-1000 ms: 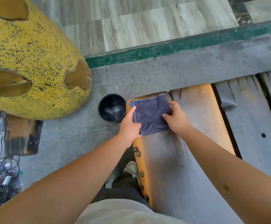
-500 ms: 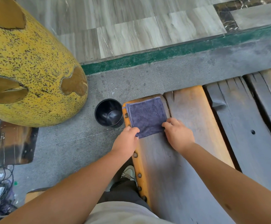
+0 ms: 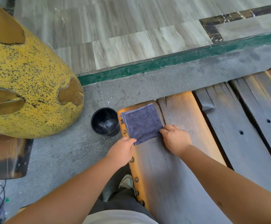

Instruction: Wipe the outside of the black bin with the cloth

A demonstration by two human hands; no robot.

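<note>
The cloth [image 3: 142, 122] is a folded purple-grey square with a nappy surface, lying flat on the near corner of a weathered wooden bench [image 3: 177, 167], its left edge along the bench's orange, studded rim. The black bin [image 3: 105, 121] is small, round and glossy; it stands upright on the grey concrete floor [image 3: 58, 152] just left of the bench corner, beside a big yellow speckled planter [image 3: 28, 81]. Its inside shows only a dark, shiny bottom. The left hand [image 3: 121, 151] has its fingers curled, the thumb and fingertips at the cloth's near left corner; whether they actually pinch it cannot be told. The right hand [image 3: 175, 138] rests on the bench, fingers bent, their tips touching the cloth's near right edge
</note>
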